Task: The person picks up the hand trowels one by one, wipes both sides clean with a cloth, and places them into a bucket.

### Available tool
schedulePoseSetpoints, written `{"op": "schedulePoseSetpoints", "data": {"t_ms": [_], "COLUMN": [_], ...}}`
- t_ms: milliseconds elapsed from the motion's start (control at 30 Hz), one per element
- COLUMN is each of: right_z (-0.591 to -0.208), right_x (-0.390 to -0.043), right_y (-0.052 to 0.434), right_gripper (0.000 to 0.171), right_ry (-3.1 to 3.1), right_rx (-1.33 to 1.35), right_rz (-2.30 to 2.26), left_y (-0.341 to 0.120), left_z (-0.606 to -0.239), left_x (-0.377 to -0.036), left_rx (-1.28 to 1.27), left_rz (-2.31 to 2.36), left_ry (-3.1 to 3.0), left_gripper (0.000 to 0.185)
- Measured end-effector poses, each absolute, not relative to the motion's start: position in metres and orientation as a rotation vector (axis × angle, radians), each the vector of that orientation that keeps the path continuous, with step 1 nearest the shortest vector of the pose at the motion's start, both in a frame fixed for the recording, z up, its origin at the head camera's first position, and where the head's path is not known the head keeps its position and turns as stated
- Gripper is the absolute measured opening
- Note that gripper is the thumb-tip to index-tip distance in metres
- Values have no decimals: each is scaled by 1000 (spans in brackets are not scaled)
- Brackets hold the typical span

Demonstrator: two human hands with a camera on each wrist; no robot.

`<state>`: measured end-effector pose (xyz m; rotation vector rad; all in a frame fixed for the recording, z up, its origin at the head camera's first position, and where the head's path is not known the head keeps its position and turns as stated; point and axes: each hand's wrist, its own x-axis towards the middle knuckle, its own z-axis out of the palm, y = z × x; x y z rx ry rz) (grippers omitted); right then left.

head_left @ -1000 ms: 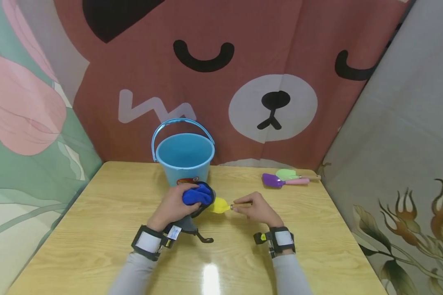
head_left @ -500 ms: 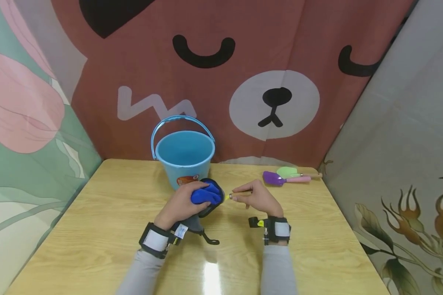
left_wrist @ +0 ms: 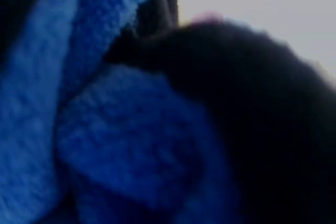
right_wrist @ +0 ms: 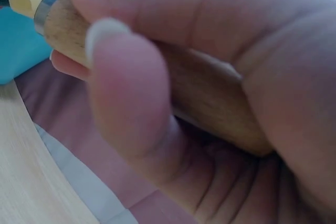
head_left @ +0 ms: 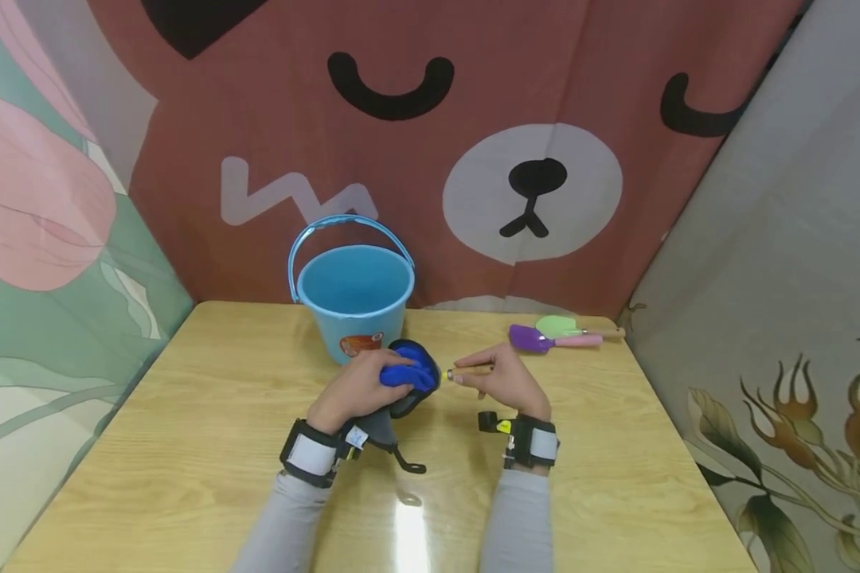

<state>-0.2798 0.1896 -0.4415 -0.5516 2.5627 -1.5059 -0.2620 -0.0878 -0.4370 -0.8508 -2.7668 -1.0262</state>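
Observation:
My left hand (head_left: 354, 391) grips a bunched cleaning cloth (head_left: 410, 376), blue and fleecy on one face, grey on the other, with a dark border and a hanging loop. Blue fleece fills much of the dark, blurred left wrist view. To its right, my right hand (head_left: 513, 383) pinches the wooden handle of a small yellow trowel (head_left: 471, 370) between thumb and fingers. The cloth covers the trowel's blade; only a bit of yellow neck shows beside the metal ferrule. In the right wrist view the handle (right_wrist: 63, 30) runs back into the palm.
A light blue bucket (head_left: 354, 322) with its handle raised stands just behind the left hand. At the table's back right lie a purple trowel (head_left: 532, 339) with a pink handle and a green trowel (head_left: 557, 325). Printed curtains (head_left: 373, 175) enclose the wooden table (head_left: 186, 430).
The left hand has moved right with the cloth, over the trowel's yellow blade, which showed a second ago and is now covered. The right hand keeps its hold on the handle.

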Motion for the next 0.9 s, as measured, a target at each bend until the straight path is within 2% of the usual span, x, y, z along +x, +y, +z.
{"op": "schedulePoseSetpoints", "data": {"t_ms": [300,567,900], "right_z": [-418,-449,-460], "right_x": [-262,-280,-286], "right_y": [186,193,194], "right_gripper": [23,26,30], "right_ry": [2548,2556,2574], "right_rx": [-544,-492,-523], "right_rz": [-1542,-1559,-1576], "left_y": [-80,-86,-100], "left_z": [-438,-441,-449], "left_x": [-268,-273,-274], "left_rx": [-732,-730,-704], "left_rz": [-993,-1037,-1116], "left_ry": [-2852,-2857,-2850], "left_gripper": [35,35,40]}}
